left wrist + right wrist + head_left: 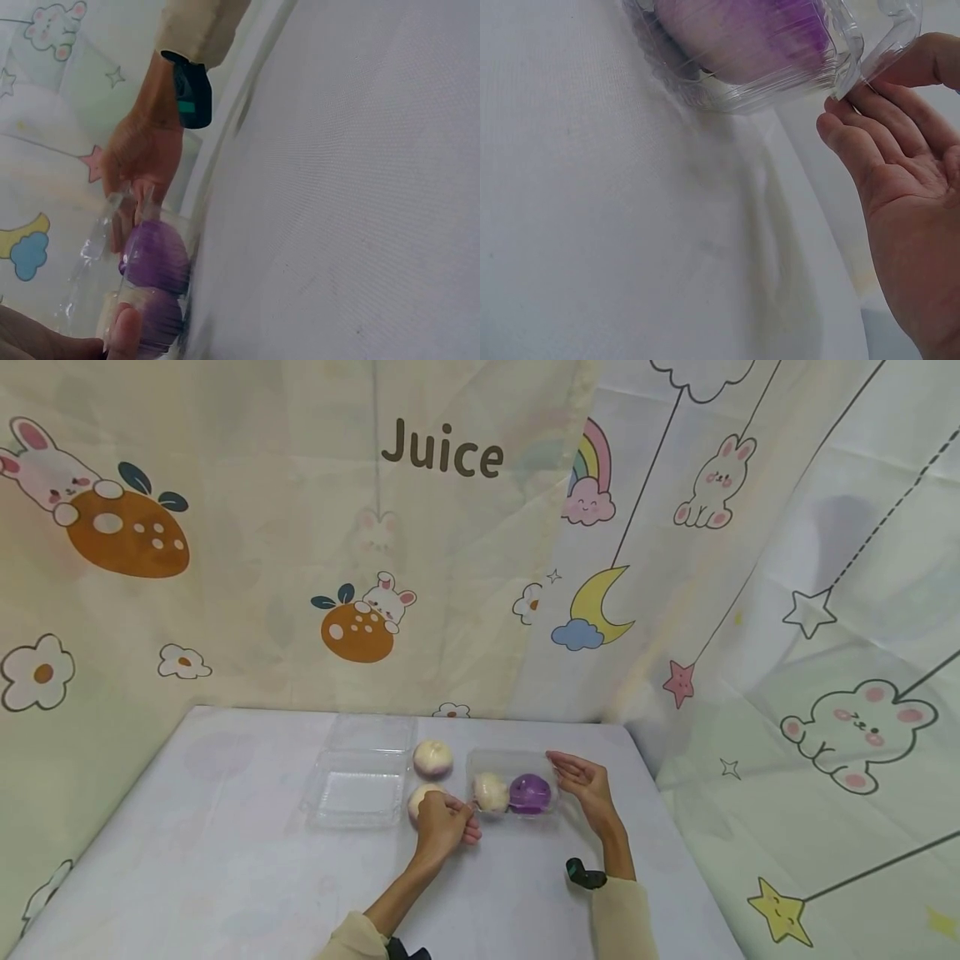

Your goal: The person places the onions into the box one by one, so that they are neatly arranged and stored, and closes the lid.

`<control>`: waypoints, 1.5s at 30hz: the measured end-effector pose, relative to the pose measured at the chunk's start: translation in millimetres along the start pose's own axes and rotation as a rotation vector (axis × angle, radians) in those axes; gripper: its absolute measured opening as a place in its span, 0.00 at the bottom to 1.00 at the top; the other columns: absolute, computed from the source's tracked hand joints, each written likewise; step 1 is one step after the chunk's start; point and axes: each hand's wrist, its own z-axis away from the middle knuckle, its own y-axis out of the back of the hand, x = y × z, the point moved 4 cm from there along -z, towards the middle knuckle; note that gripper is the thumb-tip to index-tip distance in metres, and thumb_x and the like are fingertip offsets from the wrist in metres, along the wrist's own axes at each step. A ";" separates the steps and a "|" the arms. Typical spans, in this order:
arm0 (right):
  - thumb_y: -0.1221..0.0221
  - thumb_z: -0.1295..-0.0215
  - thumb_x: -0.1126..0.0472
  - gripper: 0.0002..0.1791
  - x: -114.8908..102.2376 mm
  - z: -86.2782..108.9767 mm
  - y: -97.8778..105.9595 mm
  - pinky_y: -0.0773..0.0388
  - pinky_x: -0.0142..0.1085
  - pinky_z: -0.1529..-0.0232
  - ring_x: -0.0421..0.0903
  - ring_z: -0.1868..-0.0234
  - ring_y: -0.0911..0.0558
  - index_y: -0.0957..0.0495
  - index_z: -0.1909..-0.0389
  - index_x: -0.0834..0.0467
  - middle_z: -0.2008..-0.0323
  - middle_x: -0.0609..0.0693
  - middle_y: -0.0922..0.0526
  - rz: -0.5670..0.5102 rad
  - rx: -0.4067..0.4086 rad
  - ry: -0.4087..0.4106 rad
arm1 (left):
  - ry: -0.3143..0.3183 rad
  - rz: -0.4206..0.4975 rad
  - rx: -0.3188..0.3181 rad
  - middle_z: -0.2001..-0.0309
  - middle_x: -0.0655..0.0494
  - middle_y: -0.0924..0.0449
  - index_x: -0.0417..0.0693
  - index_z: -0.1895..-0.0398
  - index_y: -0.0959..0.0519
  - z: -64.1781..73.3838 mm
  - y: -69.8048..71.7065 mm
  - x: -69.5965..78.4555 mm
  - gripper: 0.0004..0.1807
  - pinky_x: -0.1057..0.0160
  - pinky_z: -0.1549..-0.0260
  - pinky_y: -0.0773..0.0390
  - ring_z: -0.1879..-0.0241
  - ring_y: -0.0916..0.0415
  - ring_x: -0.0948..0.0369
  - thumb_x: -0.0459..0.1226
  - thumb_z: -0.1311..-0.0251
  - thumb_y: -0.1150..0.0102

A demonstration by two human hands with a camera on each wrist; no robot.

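A clear plastic clamshell box [513, 762] stands on the table with two round pieces inside, one pale [491, 792] and one purple [529, 794]. Its lid is down over them, with an edge slightly raised in the right wrist view. My right hand [588, 789] pinches the plastic flange at the box's right side between thumb and fingers [855, 142]. At the front left corner, my left hand [442, 831] pinches the rim, with its thumb [126, 330] against the plastic. Behind the left hand, a round pale piece [424, 800] is partly hidden.
Another round pale piece with a purple base [432, 759] lies between the two boxes. To the left, a second clear clamshell box [363, 797] lies opened out flat. Printed cloth [450, 568] hangs behind and beside the white table [225, 860].
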 end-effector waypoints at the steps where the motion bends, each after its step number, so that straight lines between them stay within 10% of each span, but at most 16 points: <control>1: 0.41 0.32 0.81 0.28 0.3 -0.1 0.1 0.19 0.27 0.32 0.33 0.34 0.15 0.26 0.30 0.75 0.27 0.74 0.25 0.002 -0.002 -0.001 | 0.001 0.003 0.001 0.76 0.38 0.11 0.21 0.64 0.18 0.0 0.0 -0.1 0.09 0.58 0.80 0.10 0.82 0.11 0.55 0.25 0.28 0.36; 17: 0.39 0.34 0.83 0.30 -0.6 1.9 -0.9 0.19 0.27 0.33 0.34 0.33 0.15 0.26 0.30 0.76 0.27 0.76 0.26 0.014 -0.007 0.002 | 0.042 0.014 0.031 0.75 0.36 0.11 0.20 0.65 0.16 2.7 0.2 0.7 0.29 0.57 0.80 0.10 0.81 0.10 0.53 0.41 0.15 0.50; 45: 0.38 0.33 0.82 0.30 -2.1 -1.8 1.0 0.19 0.28 0.33 0.40 0.31 0.16 0.26 0.29 0.75 0.27 0.75 0.25 0.046 -0.014 0.004 | 0.033 0.008 0.026 0.78 0.43 0.11 0.26 0.66 0.16 2.5 -0.1 0.0 0.09 0.58 0.80 0.10 0.83 0.12 0.57 0.29 0.33 0.37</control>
